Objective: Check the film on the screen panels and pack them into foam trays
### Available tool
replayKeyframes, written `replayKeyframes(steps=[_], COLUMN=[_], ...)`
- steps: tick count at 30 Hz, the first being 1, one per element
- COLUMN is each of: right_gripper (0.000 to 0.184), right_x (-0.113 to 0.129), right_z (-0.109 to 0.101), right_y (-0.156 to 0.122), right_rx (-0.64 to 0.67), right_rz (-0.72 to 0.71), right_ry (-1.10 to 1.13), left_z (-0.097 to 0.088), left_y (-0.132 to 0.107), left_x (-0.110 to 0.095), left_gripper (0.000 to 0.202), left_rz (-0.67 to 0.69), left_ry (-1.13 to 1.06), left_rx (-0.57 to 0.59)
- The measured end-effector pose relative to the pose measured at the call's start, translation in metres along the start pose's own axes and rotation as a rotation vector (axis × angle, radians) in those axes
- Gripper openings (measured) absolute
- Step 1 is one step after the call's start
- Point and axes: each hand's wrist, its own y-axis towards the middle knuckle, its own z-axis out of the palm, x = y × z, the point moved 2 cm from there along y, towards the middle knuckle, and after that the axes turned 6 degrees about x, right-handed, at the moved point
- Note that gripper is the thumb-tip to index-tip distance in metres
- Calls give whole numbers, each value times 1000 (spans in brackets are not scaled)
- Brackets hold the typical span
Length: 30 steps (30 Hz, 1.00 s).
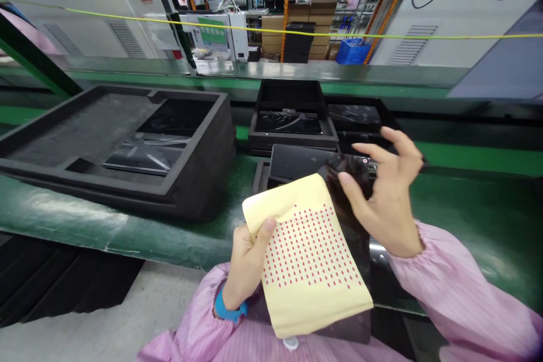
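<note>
My left hand (250, 260) pinches a yellow sheet of small red stickers (311, 243) by its left edge, thumb on top and the other fingers hidden beneath. Under the sheet lies a glossy dark flat panel (297, 161), its far part showing beyond the paper. My right hand (386, 192) hovers over the panel's far right corner, thumb and fingers apart, with nothing visible between them. A small red mark (365, 161) shows at that corner, close to the fingers.
At left, a large black foam tray (207, 153) holds dark film-wrapped panels (144, 155). Smaller black trays (292, 140) with similar panels stand at the back of the green bench (199, 240). A yellow cord (263, 30) runs across beyond it.
</note>
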Motion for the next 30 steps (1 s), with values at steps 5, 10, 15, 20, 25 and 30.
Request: replayKeyframes(steps=[5, 10, 15, 20, 25, 30], right_gripper=[57, 59, 60, 54, 46, 16], right_x=[-38, -8, 13, -7, -54, -79], right_z=[4, 8, 10, 19, -2, 12], right_y=[-32, -66, -60, -40, 14, 64], right_rx=[680, 902, 535, 556, 251, 235], right_rz=[560, 1003, 1148, 1133, 906, 1010], right_ry=[682, 1419, 1427, 1433, 1110, 999], left_z=[-11, -12, -2, -13, -43, -29], left_y=[6, 15, 20, 30, 42, 46], left_x=[3, 12, 20, 27, 36, 67], left_gripper=[48, 57, 59, 50, 32, 35], left_rz=[19, 11, -31, -80, -41, -170], left_ry=[-113, -198, -198, -299, -532, -588], left_rx=[-183, -287, -268, -199, -368, -178])
